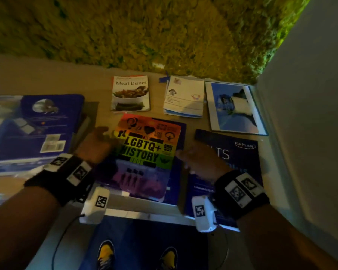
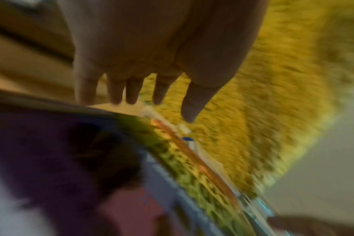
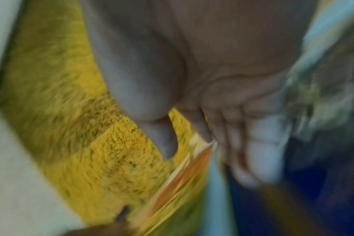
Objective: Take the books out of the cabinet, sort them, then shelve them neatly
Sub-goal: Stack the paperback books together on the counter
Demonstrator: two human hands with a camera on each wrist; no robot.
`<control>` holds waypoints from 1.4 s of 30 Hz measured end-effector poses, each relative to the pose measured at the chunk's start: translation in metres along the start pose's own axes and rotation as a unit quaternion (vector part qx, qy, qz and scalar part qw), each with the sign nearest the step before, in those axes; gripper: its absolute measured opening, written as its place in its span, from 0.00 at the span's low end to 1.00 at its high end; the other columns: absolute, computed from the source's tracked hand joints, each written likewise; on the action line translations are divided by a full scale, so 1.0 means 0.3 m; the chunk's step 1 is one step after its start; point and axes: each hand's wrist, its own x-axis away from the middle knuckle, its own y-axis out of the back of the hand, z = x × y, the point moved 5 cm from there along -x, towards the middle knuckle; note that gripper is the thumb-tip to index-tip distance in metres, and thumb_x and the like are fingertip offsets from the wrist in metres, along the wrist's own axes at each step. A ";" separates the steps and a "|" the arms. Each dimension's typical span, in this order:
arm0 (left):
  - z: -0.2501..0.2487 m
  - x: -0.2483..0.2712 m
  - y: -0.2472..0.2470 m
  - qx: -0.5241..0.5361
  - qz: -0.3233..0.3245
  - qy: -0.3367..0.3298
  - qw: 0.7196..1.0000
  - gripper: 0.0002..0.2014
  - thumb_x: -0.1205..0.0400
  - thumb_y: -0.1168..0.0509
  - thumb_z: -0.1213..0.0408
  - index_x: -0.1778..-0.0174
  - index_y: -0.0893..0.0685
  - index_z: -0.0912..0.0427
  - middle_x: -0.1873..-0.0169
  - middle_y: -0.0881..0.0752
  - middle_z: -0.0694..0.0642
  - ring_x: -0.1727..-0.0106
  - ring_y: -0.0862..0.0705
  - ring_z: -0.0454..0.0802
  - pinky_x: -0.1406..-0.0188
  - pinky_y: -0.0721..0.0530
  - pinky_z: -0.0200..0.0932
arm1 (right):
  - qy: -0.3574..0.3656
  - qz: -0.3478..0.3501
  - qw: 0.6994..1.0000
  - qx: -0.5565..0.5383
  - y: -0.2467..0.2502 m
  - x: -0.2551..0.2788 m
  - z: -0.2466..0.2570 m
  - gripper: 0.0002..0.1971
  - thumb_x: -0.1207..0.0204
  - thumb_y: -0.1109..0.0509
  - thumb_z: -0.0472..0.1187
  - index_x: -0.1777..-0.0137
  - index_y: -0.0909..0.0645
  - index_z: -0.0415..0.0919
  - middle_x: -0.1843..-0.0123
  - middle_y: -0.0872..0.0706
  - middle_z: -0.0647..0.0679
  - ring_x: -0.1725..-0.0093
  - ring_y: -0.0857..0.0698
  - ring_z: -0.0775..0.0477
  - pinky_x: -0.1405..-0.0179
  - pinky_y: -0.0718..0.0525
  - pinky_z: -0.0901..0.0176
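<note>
- Nearest the viewer: two yellow-and-black shoes [image 1: 105, 254] stand on a blue mat [image 1: 144, 240] below the table edge.
- The left hand [image 1: 98, 143] sits at the left edge of a rainbow-striped paperback titled "LGBTQ+ History" [image 1: 146, 152]; the left wrist view shows its fingers [image 2: 115, 91] straight and spread, tips by the book's edge, gripping nothing.
- The right hand [image 1: 199, 158] sits at the book's right edge, partly over a dark navy Kaplan paperback [image 1: 240, 151]. The right wrist view is blurred; the fingers [image 3: 265, 143] appear extended alongside the cover's edge, apparently without a grip.
- The rainbow book lies flat on a dark blue book [image 1: 176, 172] on the beige tabletop [image 1: 37, 78], centre front.
- To the left: a large blue book with a moon image [image 1: 37, 123], lying face down atop a stack.
- Farther back: a small white "Meat Dishes" cookbook [image 1: 130, 93], a white illustrated booklet stack [image 1: 184, 97], and a blue-and-white photo-cover book [image 1: 235, 108], side by side.
- Behind the table: a yellow-green mossy wall [image 1: 144, 32]; a pale plain wall [image 1: 310, 94] to the right.
</note>
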 end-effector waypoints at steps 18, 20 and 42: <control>0.074 0.018 -0.016 0.249 0.158 -0.048 0.954 0.09 0.22 0.25 0.66 0.48 0.11 0.50 0.51 0.06 0.53 0.45 0.09 0.56 0.38 0.14 0.61 | -0.081 -0.044 0.973 -0.213 -0.184 -0.017 0.024 0.09 0.17 0.26 0.43 0.38 0.14 0.50 0.38 0.08 0.46 0.40 0.10 0.44 0.36 0.12 0.38; 0.066 0.026 -0.017 0.273 0.178 -0.043 0.945 0.11 0.19 0.29 0.72 0.52 0.11 0.49 0.51 0.07 0.56 0.44 0.10 0.61 0.39 0.14 0.63 | -0.080 -0.043 0.971 -0.219 -0.183 -0.015 0.029 0.07 0.15 0.28 0.45 0.40 0.15 0.53 0.35 0.10 0.46 0.41 0.11 0.46 0.39 0.11 0.39; 0.016 0.032 -0.031 0.283 0.241 0.062 0.926 0.09 0.17 0.31 0.56 0.48 0.13 0.57 0.52 0.07 0.59 0.61 0.07 0.47 0.57 0.19 0.48 | -0.079 -0.083 0.876 -0.469 -0.084 0.005 0.055 0.20 0.13 0.32 0.45 0.25 0.20 0.37 0.39 0.07 0.35 0.47 0.06 0.35 0.51 0.07 0.36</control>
